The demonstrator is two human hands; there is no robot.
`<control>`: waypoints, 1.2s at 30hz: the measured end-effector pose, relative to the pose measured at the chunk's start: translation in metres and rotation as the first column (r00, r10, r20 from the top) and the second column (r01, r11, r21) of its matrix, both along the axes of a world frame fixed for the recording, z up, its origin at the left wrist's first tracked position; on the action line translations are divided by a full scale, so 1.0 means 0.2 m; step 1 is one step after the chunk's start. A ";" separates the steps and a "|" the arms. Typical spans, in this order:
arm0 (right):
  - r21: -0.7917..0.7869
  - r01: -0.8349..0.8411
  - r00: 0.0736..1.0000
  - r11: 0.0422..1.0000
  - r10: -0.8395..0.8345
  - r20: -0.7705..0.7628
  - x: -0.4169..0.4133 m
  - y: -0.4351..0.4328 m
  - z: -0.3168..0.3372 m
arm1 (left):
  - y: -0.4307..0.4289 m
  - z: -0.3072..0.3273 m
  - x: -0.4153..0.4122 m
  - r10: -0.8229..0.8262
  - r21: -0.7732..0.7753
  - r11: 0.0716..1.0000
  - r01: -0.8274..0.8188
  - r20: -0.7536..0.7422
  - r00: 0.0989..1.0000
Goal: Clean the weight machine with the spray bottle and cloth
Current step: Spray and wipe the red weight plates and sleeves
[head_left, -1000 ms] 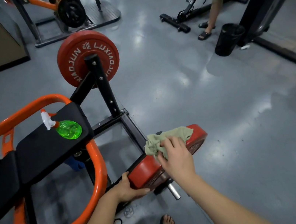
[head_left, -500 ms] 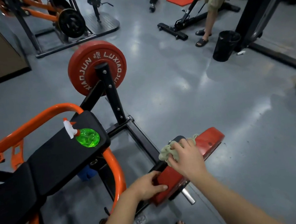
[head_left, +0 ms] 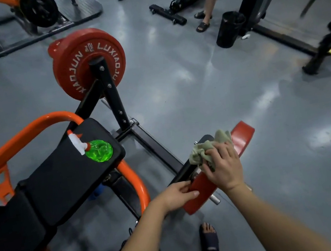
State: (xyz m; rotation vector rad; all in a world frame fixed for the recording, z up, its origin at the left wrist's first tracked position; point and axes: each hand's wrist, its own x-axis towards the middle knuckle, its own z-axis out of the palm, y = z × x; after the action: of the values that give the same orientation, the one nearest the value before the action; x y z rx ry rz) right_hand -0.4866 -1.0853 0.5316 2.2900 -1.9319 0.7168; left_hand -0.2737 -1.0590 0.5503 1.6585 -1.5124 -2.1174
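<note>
- Looking down, we see the weight machine (head_left: 21, 137), orange steel tubing round a black padded seat pad (head_left: 60, 181), filling our view from seven to ten o'clock.
- A round red rubber weight plate (head_left: 76, 59), lettered in white, stands upright on a black post at twelve o'clock from the pad.
- A second red weight plate (head_left: 245, 134), seen edge-on, sits on a black arm of the machine at three o'clock from the pad.
- A black cylindrical bin (head_left: 229, 28) stands on the grey floor at one o'clock, well apart.
- Our right hand (head_left: 225, 168) curls round the cloth and presses it on the edge-on plate's top.
- Our left hand (head_left: 177, 195), at eight o'clock from the right, pinches that plate's near end between thumb and fingers.
- The translucent green plastic spray bottle (head_left: 99, 151), white trigger on top, stands on the pad's far corner, well apart from both hands.
- The crumpled olive-green cloth (head_left: 199, 152) bunches out at ten o'clock from the right knuckles.
</note>
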 end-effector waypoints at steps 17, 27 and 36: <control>0.324 -0.039 0.987 0.945 0.087 -0.135 0.50 0.56 -0.32 | -0.05 0.05 0.17 0.733 0.102 0.680 -0.726 -0.067 0.677; 0.340 0.338 0.892 0.877 -0.414 0.180 -0.02 0.03 0.25 | -0.18 0.15 0.02 0.695 0.166 0.718 -0.676 -0.117 0.709; 0.721 -0.207 0.923 0.662 -0.113 0.368 0.54 -0.02 0.52 | -0.18 0.25 0.17 0.754 0.237 0.652 -0.720 -0.107 0.648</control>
State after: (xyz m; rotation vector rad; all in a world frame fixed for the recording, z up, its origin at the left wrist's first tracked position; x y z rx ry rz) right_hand -0.3787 -1.0895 0.6347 2.8094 -2.7849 0.4148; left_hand -0.2389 -1.0950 0.6002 1.6409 -0.4270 -1.8614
